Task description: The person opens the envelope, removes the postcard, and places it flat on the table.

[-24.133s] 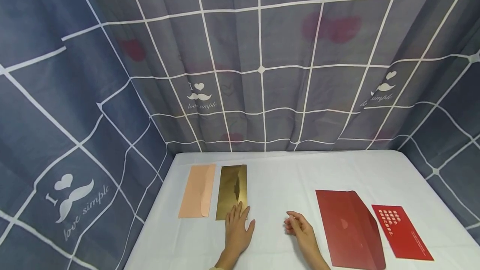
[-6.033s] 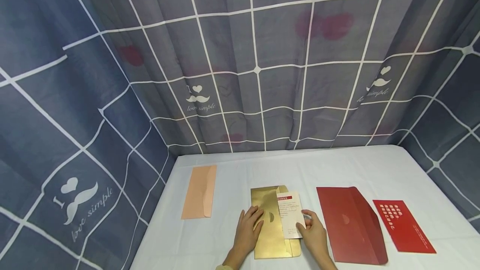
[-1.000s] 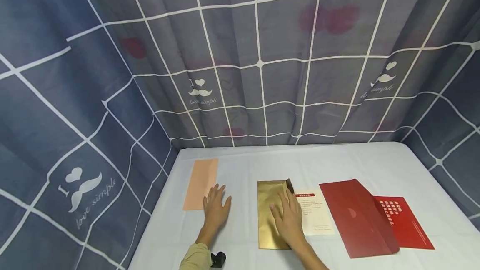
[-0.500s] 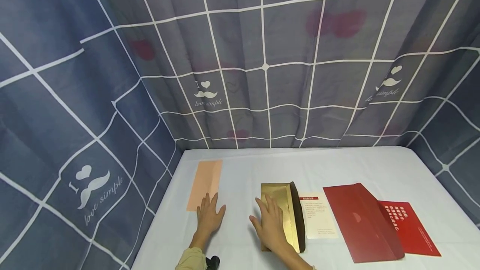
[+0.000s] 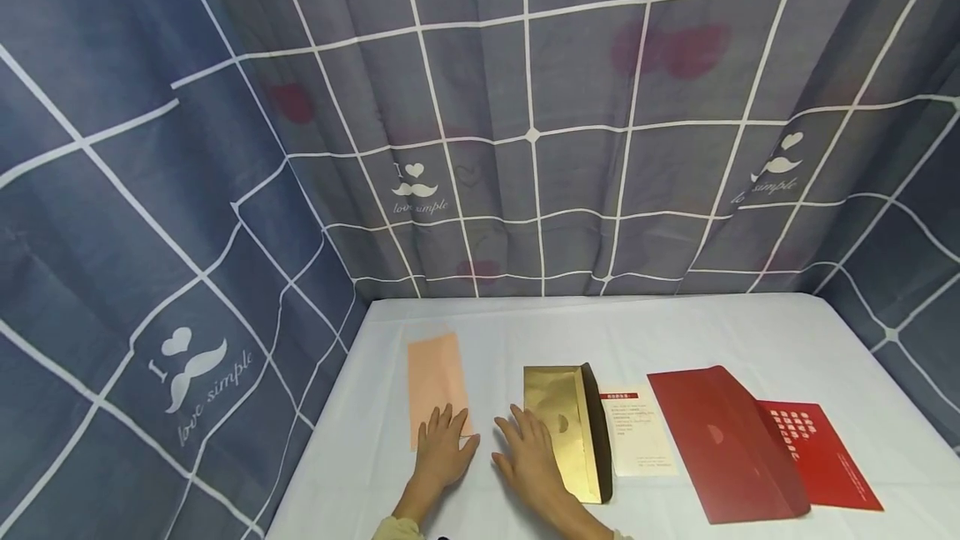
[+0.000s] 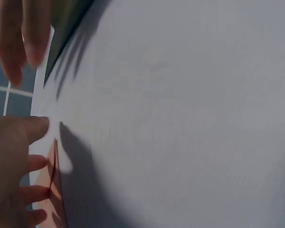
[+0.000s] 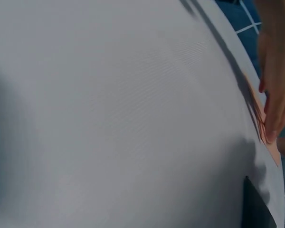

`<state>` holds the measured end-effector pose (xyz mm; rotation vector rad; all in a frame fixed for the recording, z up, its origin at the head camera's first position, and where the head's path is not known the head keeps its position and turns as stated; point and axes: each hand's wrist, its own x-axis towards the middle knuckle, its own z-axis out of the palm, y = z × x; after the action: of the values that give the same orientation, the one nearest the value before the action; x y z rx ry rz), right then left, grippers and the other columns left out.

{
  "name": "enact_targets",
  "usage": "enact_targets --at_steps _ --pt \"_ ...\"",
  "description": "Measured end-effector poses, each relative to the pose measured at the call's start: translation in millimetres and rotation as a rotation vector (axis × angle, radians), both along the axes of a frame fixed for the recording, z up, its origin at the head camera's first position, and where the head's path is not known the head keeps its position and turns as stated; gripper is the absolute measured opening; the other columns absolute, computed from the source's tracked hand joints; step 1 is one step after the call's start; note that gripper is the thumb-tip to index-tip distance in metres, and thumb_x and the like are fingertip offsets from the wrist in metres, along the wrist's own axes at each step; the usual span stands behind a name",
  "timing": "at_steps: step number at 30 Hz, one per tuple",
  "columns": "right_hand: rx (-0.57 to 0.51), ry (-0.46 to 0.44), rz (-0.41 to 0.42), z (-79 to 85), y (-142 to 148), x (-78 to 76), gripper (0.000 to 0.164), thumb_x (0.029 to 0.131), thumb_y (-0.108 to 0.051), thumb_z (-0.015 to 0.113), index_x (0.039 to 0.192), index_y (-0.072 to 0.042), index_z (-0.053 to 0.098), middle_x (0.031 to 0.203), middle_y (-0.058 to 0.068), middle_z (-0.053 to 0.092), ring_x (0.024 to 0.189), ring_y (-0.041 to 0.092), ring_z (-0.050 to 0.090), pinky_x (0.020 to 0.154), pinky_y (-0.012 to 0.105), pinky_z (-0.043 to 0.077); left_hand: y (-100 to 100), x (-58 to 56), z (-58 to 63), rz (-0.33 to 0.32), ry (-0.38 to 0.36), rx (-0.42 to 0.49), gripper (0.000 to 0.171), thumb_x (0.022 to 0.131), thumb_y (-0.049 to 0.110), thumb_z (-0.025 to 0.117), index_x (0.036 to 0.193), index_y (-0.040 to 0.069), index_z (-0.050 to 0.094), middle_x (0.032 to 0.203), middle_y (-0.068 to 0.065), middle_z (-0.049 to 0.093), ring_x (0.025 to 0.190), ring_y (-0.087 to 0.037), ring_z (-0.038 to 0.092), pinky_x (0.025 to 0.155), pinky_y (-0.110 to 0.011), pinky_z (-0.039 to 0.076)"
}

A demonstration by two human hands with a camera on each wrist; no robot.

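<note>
My left hand [image 5: 442, 447] lies flat with straight fingers on the near end of a pink envelope [image 5: 435, 373], left of centre on the white table [image 5: 675, 332]. My right hand [image 5: 527, 452] rests flat on the tablecloth just beside it, with its fingers at the left edge of a gold envelope [image 5: 562, 427] whose dark flap stands open. In the left wrist view my left hand [image 6: 12, 166] touches the pink envelope [image 6: 53, 190]. The right wrist view shows mostly bare cloth, with the pink envelope [image 7: 262, 124] at the right edge.
A white card [image 5: 639, 433] lies right of the gold envelope. Further right are an open red envelope [image 5: 720, 440] and a red card [image 5: 821, 457]. A blue-grey checked curtain [image 5: 525, 148] closes off the back and both sides of the table.
The pink envelope has slid towards the centre and turned slightly under my left hand. My right hand has moved left off the gold envelope onto the cloth.
</note>
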<state>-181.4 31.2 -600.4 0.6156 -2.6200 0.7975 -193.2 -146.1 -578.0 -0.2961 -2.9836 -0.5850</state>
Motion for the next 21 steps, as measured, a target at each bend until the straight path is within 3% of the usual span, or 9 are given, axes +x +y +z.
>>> enact_targets --at_steps 7,13,17,21 --pt "0.05 -0.028 0.063 -6.5 -1.0 1.0 0.053 0.085 -0.028 0.07 0.13 -0.005 0.053 0.133 0.024 0.046 0.122 0.043 0.044 0.099 0.06 0.035 10.7 20.3 9.7 -0.125 -0.036 -0.033 0.049 0.09 0.028 0.062 0.129 0.0 0.054 0.135 -0.028 0.047 0.124 -0.053 0.037 0.094 -0.074 0.025" --pt "0.017 -0.019 0.182 -10.3 -0.8 -2.7 0.058 0.084 -0.028 0.071 0.133 -0.004 0.05 0.132 0.021 0.048 0.121 0.037 0.046 0.098 0.058 0.037 11.9 25.6 19.1 -0.153 -0.073 -0.031 0.042 0.09 0.024 0.062 0.126 0.001 0.058 0.127 -0.017 0.058 0.119 -0.046 0.047 0.096 -0.073 0.024" --pt "0.024 0.018 0.208 -13.9 -5.0 -5.0 0.053 0.085 -0.025 0.069 0.13 -0.002 0.052 0.129 0.02 0.052 0.118 0.036 0.049 0.095 0.058 0.039 10.6 21.3 19.9 -0.202 -0.078 0.071 0.035 0.093 0.024 0.06 0.119 0.001 0.064 0.117 -0.013 0.065 0.111 -0.044 0.055 0.094 -0.074 0.026" --pt "0.023 0.01 0.189 -15.6 -10.9 -7.1 0.051 0.086 -0.02 0.065 0.132 -0.001 0.052 0.13 0.018 0.053 0.119 0.036 0.049 0.097 0.058 0.038 7.3 16.1 15.6 -0.278 -0.104 0.229 0.031 0.095 0.023 0.058 0.116 0.002 0.066 0.117 -0.013 0.065 0.107 -0.039 0.059 0.092 -0.062 0.04"
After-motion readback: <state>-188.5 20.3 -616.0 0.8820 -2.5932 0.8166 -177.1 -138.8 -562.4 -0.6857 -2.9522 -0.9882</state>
